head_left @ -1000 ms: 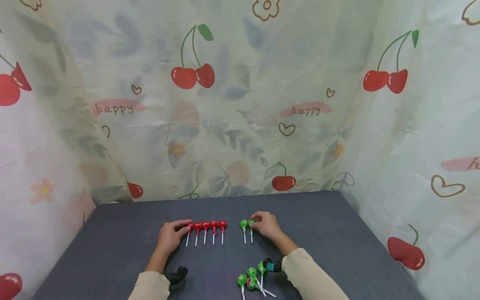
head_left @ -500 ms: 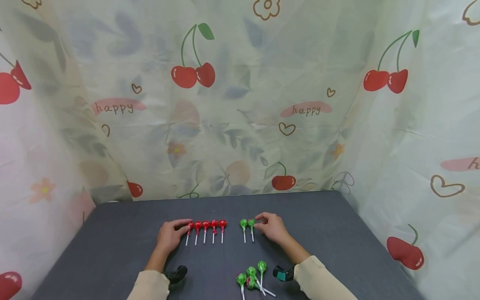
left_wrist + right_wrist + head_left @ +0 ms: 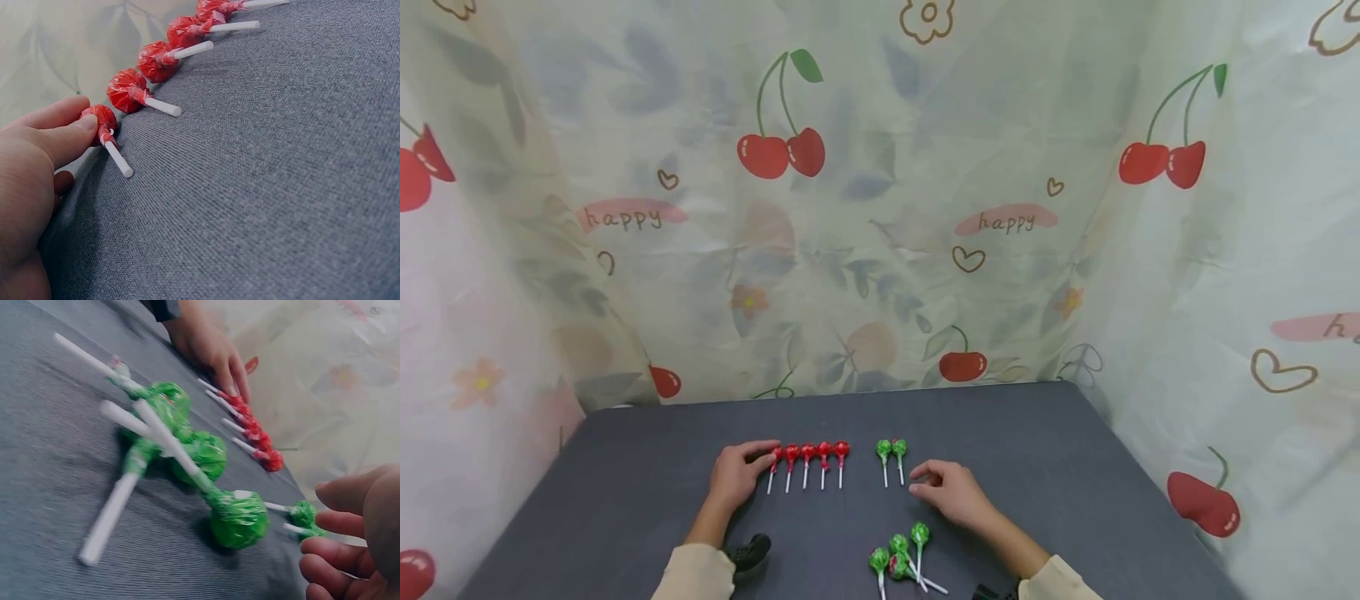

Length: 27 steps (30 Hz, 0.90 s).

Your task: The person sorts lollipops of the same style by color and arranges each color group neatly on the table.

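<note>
My left hand (image 3: 732, 479) pinches the head of the leftmost red lollipop (image 3: 100, 122) between thumb and index finger. That lollipop lies at the end of a row of several red lollipops (image 3: 808, 451), sticks toward me. Two green lollipops (image 3: 892, 450) lie side by side to the right of the row. My right hand (image 3: 957, 493) hovers with nothing in it, fingers loosely bent, in front and to the right of that pair. Nearer to me is a loose pile of several green lollipops (image 3: 238, 519), some sticks crossing.
Everything lies on a dark grey cloth-covered table (image 3: 647, 467). A pale curtain (image 3: 865, 208) printed with cherries surrounds its back and sides. A black wrist strap (image 3: 748, 552) shows below my left hand.
My right hand has let go of the right one of the two green lollipops and drawn back toward me, to the right. My left hand keeps its pinch on the red lollipop.
</note>
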Tool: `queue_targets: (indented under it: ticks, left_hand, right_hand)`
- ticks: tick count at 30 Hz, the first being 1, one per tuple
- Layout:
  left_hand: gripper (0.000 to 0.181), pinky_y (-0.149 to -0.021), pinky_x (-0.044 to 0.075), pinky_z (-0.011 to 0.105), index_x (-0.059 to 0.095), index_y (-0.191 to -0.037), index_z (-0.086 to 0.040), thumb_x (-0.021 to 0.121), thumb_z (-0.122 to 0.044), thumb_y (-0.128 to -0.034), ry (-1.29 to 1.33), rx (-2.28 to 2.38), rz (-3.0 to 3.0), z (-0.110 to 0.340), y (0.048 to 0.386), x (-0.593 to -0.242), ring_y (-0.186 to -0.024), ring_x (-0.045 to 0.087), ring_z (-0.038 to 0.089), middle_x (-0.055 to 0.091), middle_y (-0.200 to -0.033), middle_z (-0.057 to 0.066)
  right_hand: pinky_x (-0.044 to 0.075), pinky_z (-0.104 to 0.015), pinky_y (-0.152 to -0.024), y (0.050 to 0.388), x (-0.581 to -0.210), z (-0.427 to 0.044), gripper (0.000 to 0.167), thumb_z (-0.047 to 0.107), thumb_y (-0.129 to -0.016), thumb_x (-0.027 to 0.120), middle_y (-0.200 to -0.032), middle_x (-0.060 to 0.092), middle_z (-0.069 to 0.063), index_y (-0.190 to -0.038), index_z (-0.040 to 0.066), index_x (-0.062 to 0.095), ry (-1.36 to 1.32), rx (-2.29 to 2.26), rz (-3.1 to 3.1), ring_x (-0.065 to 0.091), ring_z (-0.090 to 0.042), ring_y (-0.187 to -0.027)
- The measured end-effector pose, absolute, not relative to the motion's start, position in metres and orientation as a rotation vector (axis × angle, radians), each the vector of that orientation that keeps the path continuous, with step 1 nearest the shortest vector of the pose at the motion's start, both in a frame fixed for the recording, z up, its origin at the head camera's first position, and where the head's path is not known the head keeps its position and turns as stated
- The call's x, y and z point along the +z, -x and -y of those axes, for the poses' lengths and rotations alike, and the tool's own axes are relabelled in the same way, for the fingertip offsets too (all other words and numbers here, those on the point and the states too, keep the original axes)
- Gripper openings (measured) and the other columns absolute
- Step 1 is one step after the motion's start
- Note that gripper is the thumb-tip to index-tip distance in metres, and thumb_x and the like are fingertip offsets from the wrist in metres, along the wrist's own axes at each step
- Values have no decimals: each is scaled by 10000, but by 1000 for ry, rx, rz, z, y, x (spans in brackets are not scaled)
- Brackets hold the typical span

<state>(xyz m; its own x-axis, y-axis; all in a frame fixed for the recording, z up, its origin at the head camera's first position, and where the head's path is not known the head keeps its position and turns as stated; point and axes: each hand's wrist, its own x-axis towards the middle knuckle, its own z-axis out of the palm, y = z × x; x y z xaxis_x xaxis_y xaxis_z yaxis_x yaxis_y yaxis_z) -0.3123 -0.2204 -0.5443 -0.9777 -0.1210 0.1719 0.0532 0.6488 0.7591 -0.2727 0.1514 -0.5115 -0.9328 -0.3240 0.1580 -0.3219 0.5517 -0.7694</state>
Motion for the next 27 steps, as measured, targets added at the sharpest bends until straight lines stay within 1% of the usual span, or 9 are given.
queue_targets:
  ticks: [8,13,21,27]
  left_hand:
    - [249,-971,407,565,742,-1145,-149,713,-177,-900,-66,-1208,2669,221,313,-544,-1157,572,370,678,-1173,123]
    - [249,-974,407,563,743,-1144,-153,713,-180,-899,-74,-1203,2669,221,314,-543,-1160,571,366,679,-1174,118]
    - [243,-970,412,554,748,-1133,-154,719,-176,-893,-59,-1201,2665,223,313,-544,-1152,577,362,683,-1165,112]
    - [248,-972,408,557,748,-1134,-153,724,-173,-889,-47,-1213,2665,223,313,-544,-1155,575,363,685,-1161,108]
  right_hand:
    - [393,-243,-492,259,-518,-159,210,279,-860,742,-639,558,73,-975,105,724,626,-1295,-2674,482,-61,-534]
    - [389,-230,-492,251,-521,-161,222,306,-844,757,-629,545,84,-971,127,723,649,-1263,-2664,472,-45,-529]
    - [374,-217,-480,241,-525,-158,218,303,-818,778,-616,531,109,-943,134,724,686,-1271,-2681,451,-14,-512]
    - [372,-213,-482,237,-526,-157,206,273,-791,802,-606,526,112,-921,131,728,708,-1289,-2655,453,-4,-516]
